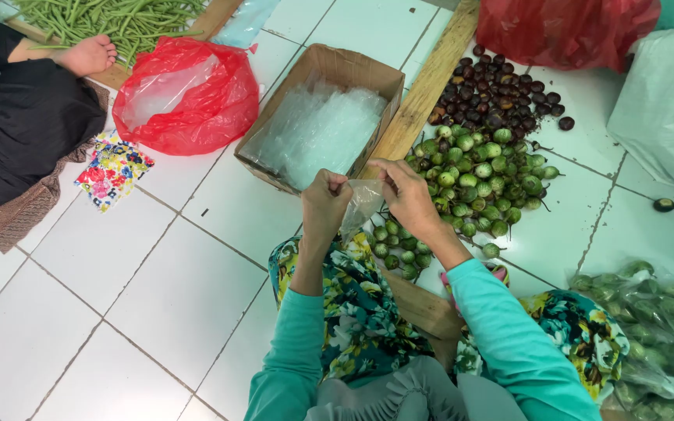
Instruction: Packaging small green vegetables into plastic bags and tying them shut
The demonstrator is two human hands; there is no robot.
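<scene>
Right now both hands meet at the centre of the frame over a small clear plastic bag [362,201]. The left hand [326,204] is curled nearly closed, its fingertips pinching the bag's left edge; the right hand [407,195] pinches the opposite edge between thumb and forefinger, the other fingers loosely bent. The bag hangs between them, just in front of the cardboard box [329,74] that holds a stack of similar clear bags [317,132].

To my eye, the likely trouble is the film itself: it looks thin and clingy, so the two layers at the mouth may stay stuck, or a finger may slip off the slick edge and let the bag drop onto the green round eggplants [477,175] heaped just below and to the right. A hard pull could also tear it.

The bag is see-through, slightly crumpled, limp and looks empty, narrowing toward its lower end.

Above the green heap, toward the upper right, lies a pile of dark purple eggplants [501,97], alongside a wooden plank [423,93]. A red plastic bag [189,97] sits at upper left on the white tiled floor [142,288], and packed bags of green produce [653,327] lie at lower right.
</scene>
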